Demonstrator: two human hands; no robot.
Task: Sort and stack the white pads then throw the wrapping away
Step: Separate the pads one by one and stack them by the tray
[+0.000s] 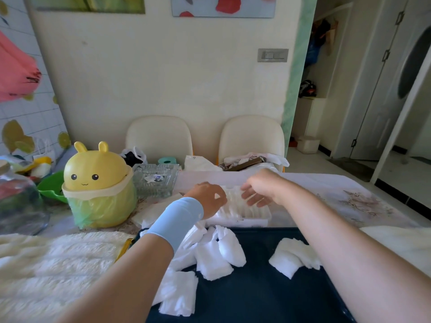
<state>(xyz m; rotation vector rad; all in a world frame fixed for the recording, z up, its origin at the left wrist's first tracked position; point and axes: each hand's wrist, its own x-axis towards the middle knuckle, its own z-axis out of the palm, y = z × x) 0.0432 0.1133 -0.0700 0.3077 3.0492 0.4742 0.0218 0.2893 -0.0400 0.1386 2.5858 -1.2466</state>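
Left hand point(207, 198) pinching the wrapped pad pack point(242, 212), right hand point(257, 190) open over it, so tug too hard and it probably spills everywhere.

The pale flower-printed table point(349, 201) carries a dark navy flat tray point(256, 287) at 6 o'clock, a clear plastic pack of white pads point(245, 214) at centre, a yellow bunny-faced bin point(98, 183) at 9 o'clock, a clear cut-glass dish point(156, 180) at 10 o'clock and a fluffy cream cloth point(58, 264) at 7 o'clock.

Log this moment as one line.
left hand: at pad pack, grip unclear | right hand: open over pack | loose pads: on dark tray
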